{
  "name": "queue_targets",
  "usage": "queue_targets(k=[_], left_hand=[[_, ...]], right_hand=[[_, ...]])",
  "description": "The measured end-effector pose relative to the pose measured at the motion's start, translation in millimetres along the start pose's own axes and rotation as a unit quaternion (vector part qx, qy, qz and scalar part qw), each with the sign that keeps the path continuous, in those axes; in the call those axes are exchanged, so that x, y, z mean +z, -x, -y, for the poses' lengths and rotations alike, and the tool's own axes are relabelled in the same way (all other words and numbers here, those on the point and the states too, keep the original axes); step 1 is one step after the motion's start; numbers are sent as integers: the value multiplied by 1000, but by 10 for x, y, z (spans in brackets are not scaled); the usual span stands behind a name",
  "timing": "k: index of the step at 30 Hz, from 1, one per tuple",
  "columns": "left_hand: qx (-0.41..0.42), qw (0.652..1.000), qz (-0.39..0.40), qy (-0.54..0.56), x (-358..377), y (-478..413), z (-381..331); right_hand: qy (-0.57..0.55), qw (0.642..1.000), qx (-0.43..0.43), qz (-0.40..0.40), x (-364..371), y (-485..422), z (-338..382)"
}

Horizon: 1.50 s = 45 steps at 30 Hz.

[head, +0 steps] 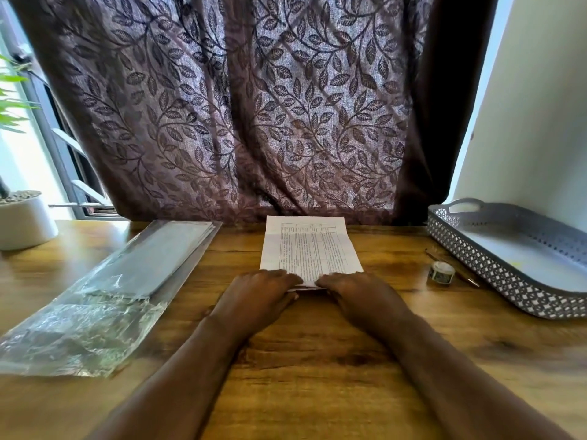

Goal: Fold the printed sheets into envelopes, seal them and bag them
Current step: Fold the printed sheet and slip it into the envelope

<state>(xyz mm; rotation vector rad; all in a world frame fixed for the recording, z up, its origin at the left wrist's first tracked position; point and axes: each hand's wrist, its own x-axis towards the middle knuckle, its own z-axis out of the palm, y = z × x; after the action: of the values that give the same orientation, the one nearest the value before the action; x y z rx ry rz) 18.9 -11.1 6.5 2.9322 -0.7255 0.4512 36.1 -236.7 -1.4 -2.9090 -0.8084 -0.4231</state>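
The left hand and right hand, fingers flat, press the sheet at its near edge. It looks like the first fold, and a firm crease should come next.

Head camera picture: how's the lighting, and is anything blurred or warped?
Head view: backlit, daylight glowing through the curtain; glare on the plastic bags; text on the printed sheet too soft to read; wide-angle lens bows the tray and table.

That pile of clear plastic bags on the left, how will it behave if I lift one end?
Probably floppy: the clear plastic bags look thin and crinkled. Likely slippery, given the glossy sheen, so layers may slide apart.
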Motion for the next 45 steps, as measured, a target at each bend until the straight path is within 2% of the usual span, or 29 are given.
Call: queue_targets(k=[3,6,10,14,16,18,21,25,27,31,34,36,38,39,41,43,45], left_hand=[[-72,993,5,94,27,25,54],[-135,959,-42,247,25,34,128],[-199,943,-46,263,62,-47,194],[-238,921,-39,307,55,-61,212],[-240,926,-46,288,74,-78,265],[-240,941,-39,234,129,-122,312],[-250,946,-16,206,193,-205,326],[-250,952,13,175,213,-268,364],[-248,957,22,151,232,-295,387],[-243,963,47,106,273,-369,418],[-237,964,63,104,272,-385,415],[-242,962,65,111,273,-380,412],[-248,960,62,115,277,-376,416],[-248,959,62,119,279,-377,421],[-245,959,64,130,277,-384,415],[-243,958,64,141,279,-403,402],[-254,954,47,154,279,-440,390]], right_hand=[[9,1000,-2,15,-79,74,58],[33,999,-6,32,-181,169,115],[116,988,-43,92,-288,277,239],[143,974,-48,168,-448,432,335],[159,974,-67,149,-484,538,361],[179,975,-112,75,-466,650,344],[207,965,-143,77,-382,803,279],[227,956,-185,13,-402,954,271],[215,957,-196,3,-369,993,249],[161,963,-206,69,-494,1007,247],[32,985,-73,152,-769,804,251],[-90,992,6,89,-740,538,94],[-157,982,92,-53,-533,252,-125],[-157,972,148,-89,-421,125,-227],[-103,959,253,-71,-194,-40,-416],[-49,954,293,-32,-70,-123,-480],[-51,953,299,-23,-41,-176,-493]])
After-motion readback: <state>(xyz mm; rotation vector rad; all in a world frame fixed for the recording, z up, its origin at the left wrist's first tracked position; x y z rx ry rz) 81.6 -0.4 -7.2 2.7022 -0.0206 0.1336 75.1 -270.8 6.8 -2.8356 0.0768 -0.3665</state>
